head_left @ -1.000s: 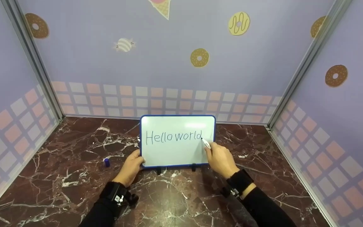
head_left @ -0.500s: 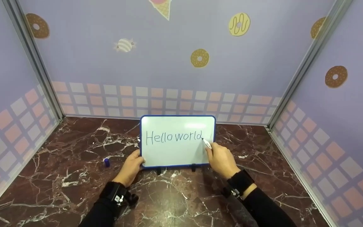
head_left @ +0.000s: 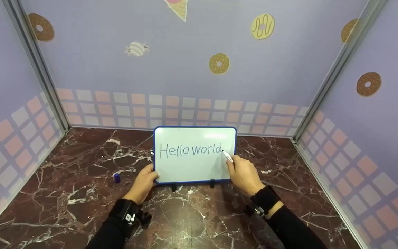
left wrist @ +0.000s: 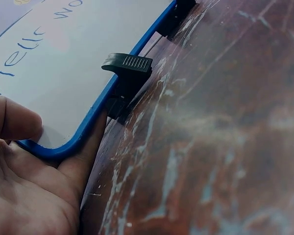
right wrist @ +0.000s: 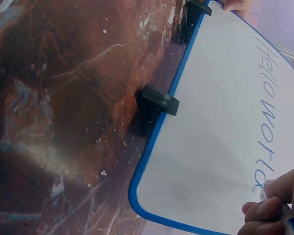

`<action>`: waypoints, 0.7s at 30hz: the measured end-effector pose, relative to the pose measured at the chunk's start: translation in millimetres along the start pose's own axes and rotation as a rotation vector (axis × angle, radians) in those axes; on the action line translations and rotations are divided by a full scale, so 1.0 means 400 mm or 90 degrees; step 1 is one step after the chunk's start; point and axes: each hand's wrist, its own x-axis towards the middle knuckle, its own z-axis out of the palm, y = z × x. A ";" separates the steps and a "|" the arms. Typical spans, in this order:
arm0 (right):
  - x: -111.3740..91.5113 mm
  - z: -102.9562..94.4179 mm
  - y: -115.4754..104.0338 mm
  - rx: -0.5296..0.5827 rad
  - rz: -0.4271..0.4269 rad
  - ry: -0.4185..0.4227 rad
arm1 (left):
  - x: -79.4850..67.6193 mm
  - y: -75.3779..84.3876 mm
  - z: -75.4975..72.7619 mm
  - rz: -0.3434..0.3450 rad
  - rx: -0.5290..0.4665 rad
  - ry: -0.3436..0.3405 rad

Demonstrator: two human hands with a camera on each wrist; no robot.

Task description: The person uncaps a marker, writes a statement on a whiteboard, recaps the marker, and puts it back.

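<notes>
A small whiteboard (head_left: pixel 192 169) with a blue frame leans back on two black stand clips (left wrist: pixel 130 68) and bears the handwritten words "Hello world". My left hand (head_left: pixel 143 183) grips its lower left corner, thumb on the front face and fingers behind; the left wrist view shows this up close. My right hand (head_left: pixel 245 174) pinches a white marker (head_left: pixel 228 157) near its front end. The marker's dark tip is right at the end of the "d". In the right wrist view the right fingers (right wrist: pixel 264 210) partly cover the marker.
A blue marker cap (head_left: pixel 117 178) stands on the dark red marbled table (head_left: pixel 181 221), left of the left hand. Lilac walls (head_left: pixel 185 76) with printed sweets and checks enclose the table at the back and both sides.
The marker tip and right hand have shifted slightly to the right, just past the "d". The left hand and the whiteboard have stayed in place.
</notes>
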 end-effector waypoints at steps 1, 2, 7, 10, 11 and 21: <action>0.002 -0.002 0.000 0.000 0.000 0.003 | 0.000 0.001 0.000 0.000 0.000 0.001; 0.004 -0.005 0.000 0.002 0.000 0.004 | 0.000 0.000 0.000 0.001 0.002 0.000; 0.018 -0.019 0.000 0.002 0.008 0.014 | 0.000 0.001 0.000 0.000 0.009 0.004; 0.027 -0.027 0.001 -0.001 0.011 0.023 | 0.000 0.002 0.001 -0.004 0.015 0.008; 0.030 -0.029 0.001 -0.002 0.011 0.027 | 0.000 0.003 0.002 -0.006 0.017 0.009; 0.056 -0.039 0.001 -0.008 0.015 0.040 | 0.000 0.003 0.002 -0.007 0.014 0.007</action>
